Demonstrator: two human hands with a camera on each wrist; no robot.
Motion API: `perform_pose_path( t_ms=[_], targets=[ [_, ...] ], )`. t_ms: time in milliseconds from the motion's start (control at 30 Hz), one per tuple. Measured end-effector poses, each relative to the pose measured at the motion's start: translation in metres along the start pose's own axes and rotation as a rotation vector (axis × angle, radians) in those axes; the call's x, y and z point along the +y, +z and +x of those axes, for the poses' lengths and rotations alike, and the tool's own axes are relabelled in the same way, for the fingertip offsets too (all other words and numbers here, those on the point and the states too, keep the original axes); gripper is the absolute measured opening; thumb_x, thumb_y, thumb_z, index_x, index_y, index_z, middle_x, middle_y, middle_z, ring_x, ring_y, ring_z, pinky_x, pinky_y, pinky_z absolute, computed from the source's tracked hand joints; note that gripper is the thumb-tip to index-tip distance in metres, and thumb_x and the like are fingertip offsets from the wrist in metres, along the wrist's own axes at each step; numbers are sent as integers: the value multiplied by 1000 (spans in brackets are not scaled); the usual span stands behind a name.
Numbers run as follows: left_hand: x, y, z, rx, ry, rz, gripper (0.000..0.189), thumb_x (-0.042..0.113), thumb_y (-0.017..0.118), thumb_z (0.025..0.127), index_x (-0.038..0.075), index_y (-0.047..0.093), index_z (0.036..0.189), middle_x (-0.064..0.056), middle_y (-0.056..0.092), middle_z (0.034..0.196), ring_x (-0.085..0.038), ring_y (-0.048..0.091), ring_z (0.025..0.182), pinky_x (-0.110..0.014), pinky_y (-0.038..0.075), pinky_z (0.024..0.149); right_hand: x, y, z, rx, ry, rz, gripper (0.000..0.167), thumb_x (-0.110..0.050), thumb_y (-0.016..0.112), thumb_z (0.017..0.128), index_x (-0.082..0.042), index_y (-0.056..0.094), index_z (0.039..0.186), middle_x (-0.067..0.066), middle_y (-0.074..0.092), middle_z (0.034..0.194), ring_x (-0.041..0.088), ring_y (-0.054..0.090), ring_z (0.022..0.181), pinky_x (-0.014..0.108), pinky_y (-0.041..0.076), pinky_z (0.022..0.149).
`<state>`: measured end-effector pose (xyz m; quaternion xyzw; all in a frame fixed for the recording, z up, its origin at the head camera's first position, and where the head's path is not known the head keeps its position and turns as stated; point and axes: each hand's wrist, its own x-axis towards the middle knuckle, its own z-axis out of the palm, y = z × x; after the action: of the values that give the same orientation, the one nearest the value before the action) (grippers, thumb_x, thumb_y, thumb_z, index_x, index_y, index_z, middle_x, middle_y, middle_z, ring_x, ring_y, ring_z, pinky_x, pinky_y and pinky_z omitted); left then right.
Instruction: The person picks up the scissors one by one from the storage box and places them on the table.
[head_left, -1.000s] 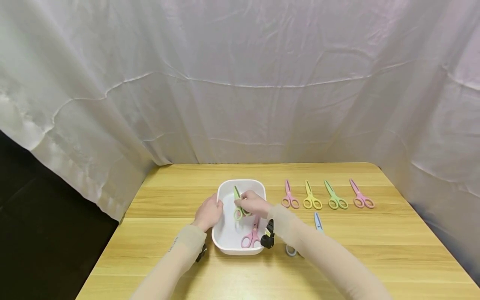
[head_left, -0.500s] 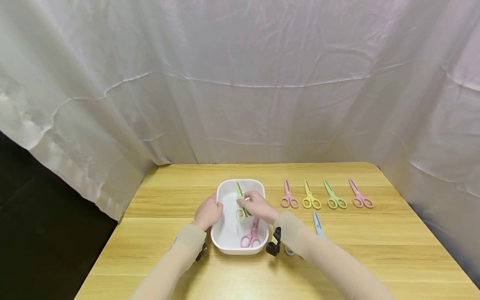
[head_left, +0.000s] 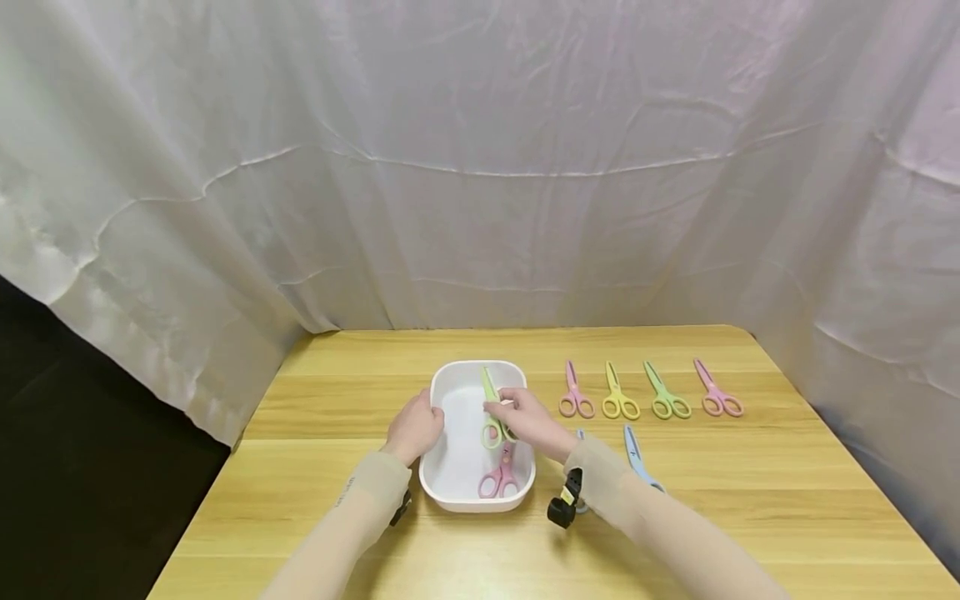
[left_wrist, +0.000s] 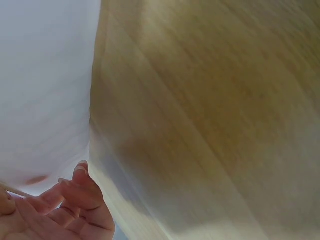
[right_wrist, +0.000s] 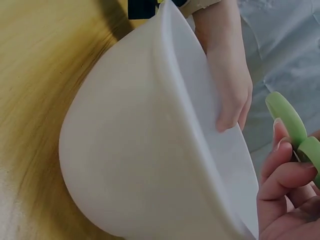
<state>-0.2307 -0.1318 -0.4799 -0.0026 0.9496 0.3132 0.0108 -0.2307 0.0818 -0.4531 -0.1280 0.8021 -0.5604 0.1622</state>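
Observation:
In the head view a white plastic bin (head_left: pixel 478 505) stands on the wooden table. My left hand (head_left: pixel 415 427) grips its left rim, thumb inside the wall and fingers outside. Curled fingers (left_wrist: pixel 82 192) show against the bin's side in the left wrist view. Over the bin's right half, my right hand (head_left: pixel 527 417) holds light green scissors (head_left: pixel 489 385), blades pointing away. Their green handle loops (right_wrist: pixel 286 120) appear between my fingers in the right wrist view. Pink scissors (head_left: pixel 506 468) lie on the bin floor at the near right, partly below the green pair.
Right of the bin lies a row of scissors: pink (head_left: pixel 572 385), yellow (head_left: pixel 614 385), green (head_left: pixel 660 388) and pink (head_left: pixel 712 388). Blue scissors (head_left: pixel 635 454) lie nearer, and another pair is mostly behind my right wrist. A pale curtain (head_left: pixel 480 233) hangs behind the table.
My right hand has shifted right and slightly nearer with the green scissors. More of the blue scissors shows beside my forearm. My left hand keeps its grip on the bin rim.

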Motion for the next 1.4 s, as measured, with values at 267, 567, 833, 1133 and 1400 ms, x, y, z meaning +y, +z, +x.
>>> perform_pose_path(
  t_ms=[267,567,833,1133,1400],
  targets=[
    [0,-1,0,3,8,4,53,17,43,99,-3,43,149,-26,59,137,-41,64,118,-49,61,87,5,-10,-9,19,-14,18,33,-30,55,102,2,62,105,-5,51,70,9,44,64,20,40,57],
    [-1,1,0,9,8,13,52,17,43,100,-2,44,148,-26,60,135,-40,64,116,-48,62,86,16,-22,-16,4,-20,52,34,-31,52,104,2,60,107,-7,42,62,7,37,56,19,34,51],
    [0,1,1,5,-6,-6,52,18,43,100,-1,44,149,-25,59,137,-40,64,117,-48,62,87,22,-33,-21,21,11,63,46,-27,53,103,6,57,134,-7,57,64,5,39,54,18,37,51],
    [0,0,0,7,-4,-3,52,17,43,100,-2,44,148,-26,59,137,-41,64,117,-47,62,84,31,-46,-25,39,15,36,45,-28,53,103,7,59,131,-10,49,56,3,34,49,17,32,48],
    [0,0,0,0,-10,1,52,18,43,100,-2,43,149,-26,59,136,-40,64,117,-48,62,86,38,-56,-30,107,26,27,36,-27,57,102,5,67,114,12,57,102,4,34,52,18,33,49]
  ],
)
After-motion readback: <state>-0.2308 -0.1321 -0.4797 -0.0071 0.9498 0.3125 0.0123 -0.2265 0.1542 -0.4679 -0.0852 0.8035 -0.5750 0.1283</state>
